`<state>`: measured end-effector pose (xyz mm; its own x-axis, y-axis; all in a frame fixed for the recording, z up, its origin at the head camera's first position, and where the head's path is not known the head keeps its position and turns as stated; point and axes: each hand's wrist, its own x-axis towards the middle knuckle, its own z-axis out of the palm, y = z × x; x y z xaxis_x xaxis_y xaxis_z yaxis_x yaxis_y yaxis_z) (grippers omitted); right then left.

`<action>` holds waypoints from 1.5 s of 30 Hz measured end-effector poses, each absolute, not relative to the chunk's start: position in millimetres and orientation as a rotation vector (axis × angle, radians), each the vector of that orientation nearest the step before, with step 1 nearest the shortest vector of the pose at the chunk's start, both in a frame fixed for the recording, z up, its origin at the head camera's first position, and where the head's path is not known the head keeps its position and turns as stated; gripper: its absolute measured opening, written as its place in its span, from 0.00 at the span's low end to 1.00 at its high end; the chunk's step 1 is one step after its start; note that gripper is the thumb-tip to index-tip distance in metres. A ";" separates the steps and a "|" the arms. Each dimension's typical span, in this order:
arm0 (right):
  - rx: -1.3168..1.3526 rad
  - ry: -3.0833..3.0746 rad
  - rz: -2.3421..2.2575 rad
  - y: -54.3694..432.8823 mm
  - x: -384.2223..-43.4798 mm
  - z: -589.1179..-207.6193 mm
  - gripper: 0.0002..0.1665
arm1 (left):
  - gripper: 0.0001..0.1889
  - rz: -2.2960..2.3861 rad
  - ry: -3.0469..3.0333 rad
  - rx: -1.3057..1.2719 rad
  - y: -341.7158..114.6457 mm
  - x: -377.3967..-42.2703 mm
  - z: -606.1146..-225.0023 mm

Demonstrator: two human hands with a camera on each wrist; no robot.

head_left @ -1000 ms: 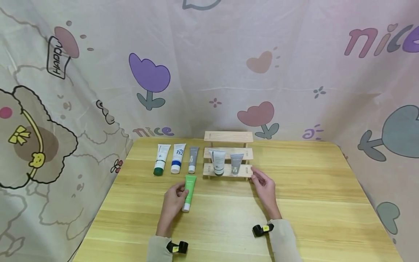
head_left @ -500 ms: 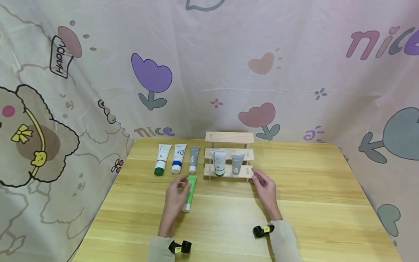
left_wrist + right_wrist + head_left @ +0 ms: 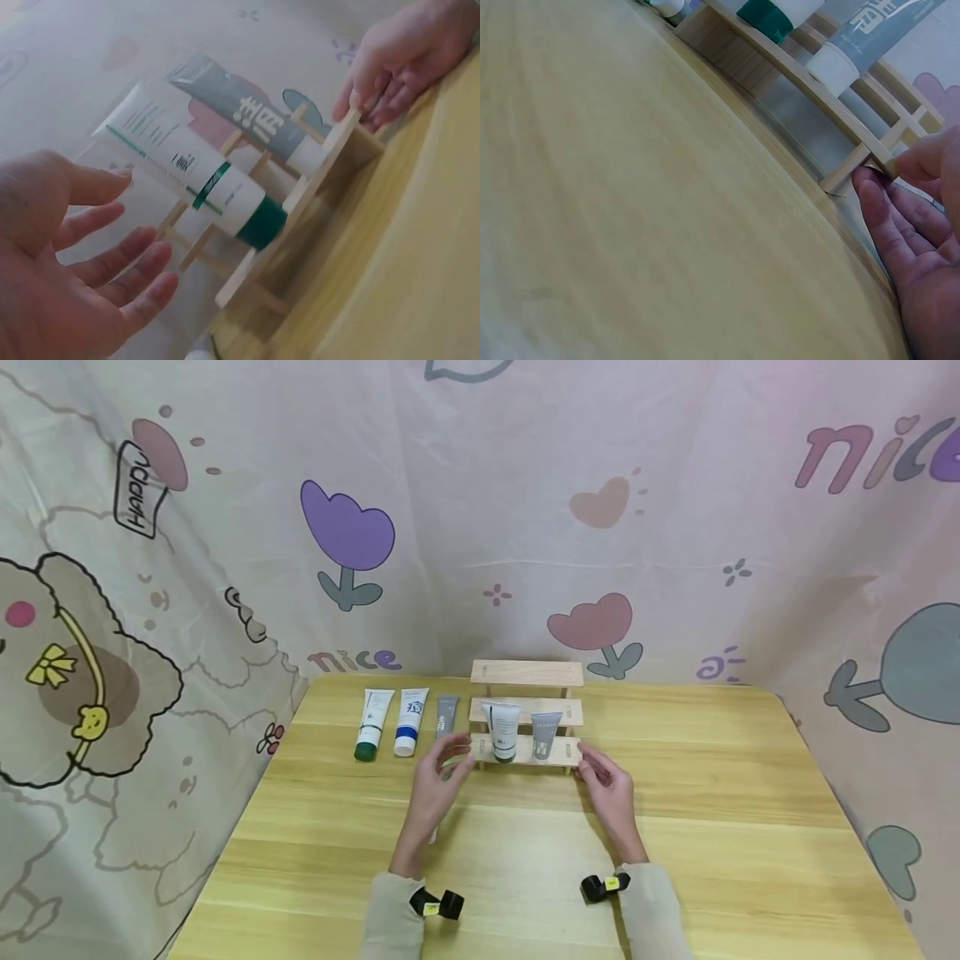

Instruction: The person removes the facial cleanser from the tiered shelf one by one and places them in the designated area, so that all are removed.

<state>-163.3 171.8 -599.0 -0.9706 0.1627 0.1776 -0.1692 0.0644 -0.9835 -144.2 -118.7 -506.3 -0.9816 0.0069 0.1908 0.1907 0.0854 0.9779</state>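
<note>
A three-tier wooden display rack (image 3: 527,673) stands at the back of the table. Upright on its lowest tier are a white tube with a green cap (image 3: 504,733) and a grey tube with a white cap (image 3: 543,735). My right hand (image 3: 609,789) pinches the right end of that tier, thumb and finger around the board's edge (image 3: 870,146). Beside the rack's left end is my left hand (image 3: 437,789), its fingers loosely spread and holding nothing; in the left wrist view a gap shows between them and the white tube. A green tube (image 3: 432,836) lies mostly hidden beneath the left hand.
Left of the rack lie a white tube with a dark green cap (image 3: 372,727), a white tube with a blue band (image 3: 410,723) and a grey tube (image 3: 446,714), partly covered by the left hand. A printed cloth (image 3: 450,527) hangs behind the table (image 3: 712,827).
My left hand has let go of the green tube and moved right and forward to the rack's left end. The right hand keeps its place at the rack.
</note>
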 end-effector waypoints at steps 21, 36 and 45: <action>-0.008 -2.152 2.022 167.0 -150.9 -560.0 0.18 | 0.29 -2.250 -2.067 -0.278 -80.7 -178.9 -518.2; -0.024 -2.101 2.038 171.1 -161.4 -590.3 0.19 | 0.27 -2.264 -2.071 -0.223 -71.7 -182.9 -529.0; -0.008 -2.095 2.016 170.5 -162.1 -595.1 0.18 | 0.25 -2.195 -2.100 -0.178 -73.2 -180.6 -531.1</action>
